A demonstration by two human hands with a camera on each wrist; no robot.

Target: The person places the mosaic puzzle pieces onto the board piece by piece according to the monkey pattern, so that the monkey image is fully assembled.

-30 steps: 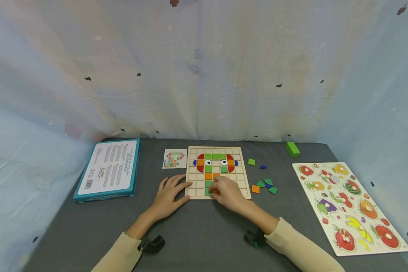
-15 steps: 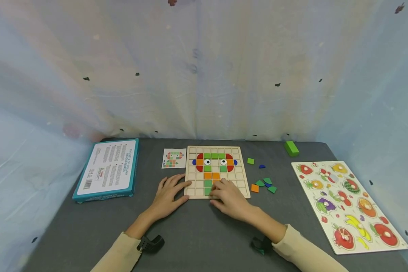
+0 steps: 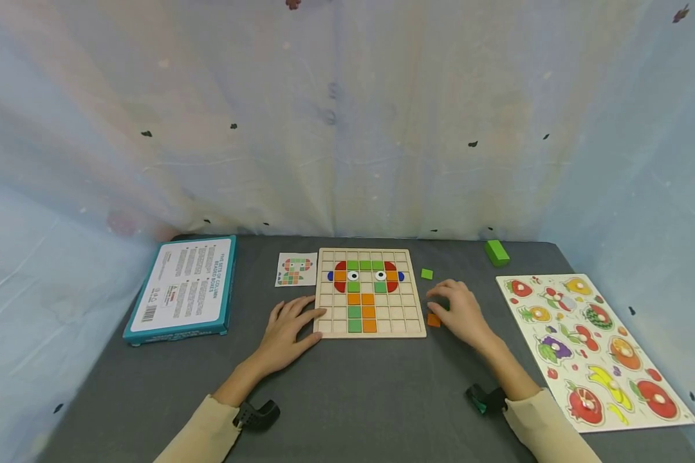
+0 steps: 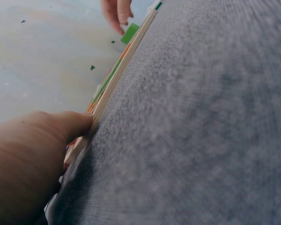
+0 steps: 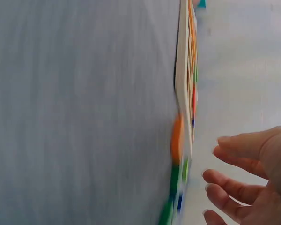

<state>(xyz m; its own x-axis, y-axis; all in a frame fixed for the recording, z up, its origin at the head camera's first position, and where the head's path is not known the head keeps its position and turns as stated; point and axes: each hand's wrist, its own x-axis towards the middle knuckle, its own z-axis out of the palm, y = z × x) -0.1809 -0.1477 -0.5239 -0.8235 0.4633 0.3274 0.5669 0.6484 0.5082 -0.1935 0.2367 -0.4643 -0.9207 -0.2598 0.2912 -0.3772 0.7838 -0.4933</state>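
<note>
A wooden grid board lies on the dark cloth with coloured tiles in its cells. Red, green, orange and blue tiles form a face with two white eye tiles. Below it runs a column of orange tiles beside green tiles. The left hand lies flat, fingertips and thumb at the board's left edge. Off the board's right side, the right hand hovers over loose pieces, fingers apart with nothing between them in the right wrist view. An orange square tile shows beside its fingers; other green and blue pieces are mostly hidden beneath in the head view.
A small pattern card lies left of the board, and a teal box further left. Behind the right hand are a green square tile and a green block. A fruit puzzle board lies at the right.
The right hand let go of an orange tile in the board's lower column, then moved right over the loose pieces. The left hand stays in place.
</note>
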